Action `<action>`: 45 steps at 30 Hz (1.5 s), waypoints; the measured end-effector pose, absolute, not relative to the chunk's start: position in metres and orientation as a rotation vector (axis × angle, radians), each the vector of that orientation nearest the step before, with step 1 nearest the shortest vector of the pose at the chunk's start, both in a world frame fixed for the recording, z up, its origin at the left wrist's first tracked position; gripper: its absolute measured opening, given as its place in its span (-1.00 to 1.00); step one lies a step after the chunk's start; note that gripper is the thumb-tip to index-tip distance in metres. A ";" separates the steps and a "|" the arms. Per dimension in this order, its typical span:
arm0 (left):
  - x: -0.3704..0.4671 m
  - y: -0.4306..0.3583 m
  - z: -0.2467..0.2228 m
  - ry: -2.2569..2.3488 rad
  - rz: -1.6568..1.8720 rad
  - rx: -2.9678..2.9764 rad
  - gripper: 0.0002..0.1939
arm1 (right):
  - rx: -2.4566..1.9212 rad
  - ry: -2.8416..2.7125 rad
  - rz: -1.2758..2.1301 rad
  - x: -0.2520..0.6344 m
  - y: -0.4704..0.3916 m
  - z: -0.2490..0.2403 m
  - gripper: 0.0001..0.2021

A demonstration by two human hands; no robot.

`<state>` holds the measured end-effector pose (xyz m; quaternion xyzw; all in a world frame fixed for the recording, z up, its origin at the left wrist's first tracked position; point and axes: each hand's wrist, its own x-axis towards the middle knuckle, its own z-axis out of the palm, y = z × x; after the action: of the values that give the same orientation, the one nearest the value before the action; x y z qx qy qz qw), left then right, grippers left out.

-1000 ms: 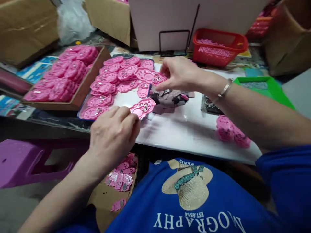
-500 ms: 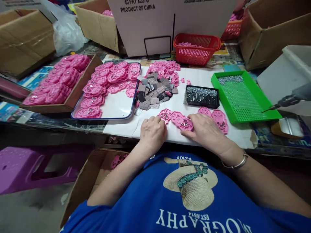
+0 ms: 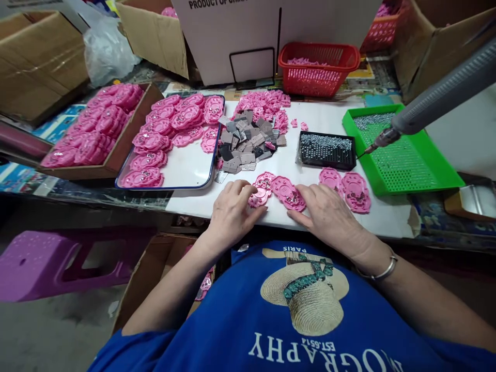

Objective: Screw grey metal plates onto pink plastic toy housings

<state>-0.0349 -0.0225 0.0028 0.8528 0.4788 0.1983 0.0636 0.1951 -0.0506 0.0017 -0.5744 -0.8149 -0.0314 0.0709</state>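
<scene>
Two pink scalloped plastic casings lie side by side in front of me on the white work surface. My left hand (image 3: 234, 212) has its curled fingers and thumb around the left edge of one pink casing (image 3: 265, 182). At the right end of the other pink casing (image 3: 284, 191), my right hand (image 3: 327, 214) grips with thumb and fingertips. Small metal parts show on both casings. Just beyond my right hand lie two more casings (image 3: 355, 188). A grey electric screwdriver (image 3: 411, 116) hangs at the right, its tip close to the black screw tray (image 3: 327, 159).
A green tray (image 3: 430, 173) with screws stands at the right. Behind my hands are grey plates (image 3: 246, 142), small pink parts (image 3: 263, 103) and a red basket (image 3: 315, 85). Leftward, a white tray (image 3: 186, 173) and a cardboard box (image 3: 112, 163) hold pink casings.
My left hand has opened from a fist and spread its thumb and fingers around the left casing. The screwdriver has swung further into view from the right. My right hand keeps its grip.
</scene>
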 end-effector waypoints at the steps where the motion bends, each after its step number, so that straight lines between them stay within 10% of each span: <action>1: -0.035 -0.022 0.001 1.434 0.591 2.570 -0.77 | -1.716 -2.449 -0.094 0.195 -0.051 0.001 -0.58; 30: -0.043 0.041 -0.009 1.402 0.488 2.747 -0.62 | -1.678 -2.730 -0.233 0.200 -0.005 0.024 -0.63; 45: -0.022 0.057 -0.019 1.022 0.716 2.692 -0.60 | -0.724 -2.759 -0.296 0.201 -0.029 -0.008 -0.78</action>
<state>-0.0219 0.0568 -0.0190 0.9038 0.3431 0.2404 0.0870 0.2014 -0.0293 -0.0078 -0.2502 -0.9530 -0.1022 0.1367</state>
